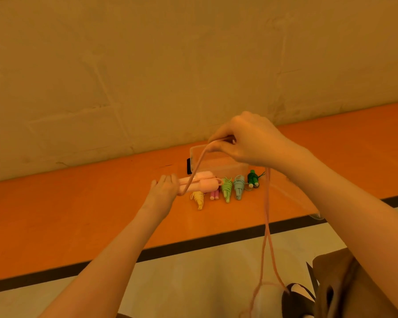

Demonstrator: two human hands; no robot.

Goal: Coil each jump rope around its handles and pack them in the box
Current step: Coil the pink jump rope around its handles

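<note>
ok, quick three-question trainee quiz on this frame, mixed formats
1. True or false: the left hand grips the pink handles.
2. How many coiled ropes lie on the orange floor in front of the clear box?
3. The right hand pinches: A) the pink rope B) the dark green rope C) the box.

Key: 1 true. 2 five. 3 A.

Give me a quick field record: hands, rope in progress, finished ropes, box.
left hand: grips the pink handles
right hand: pinches the pink rope, raised above the handles
rope in progress: pink, slack hanging down to the floor
coiled ropes on floor: yellow, light green, light blue, dark green
box: clear, behind the row; contents unclear
</note>
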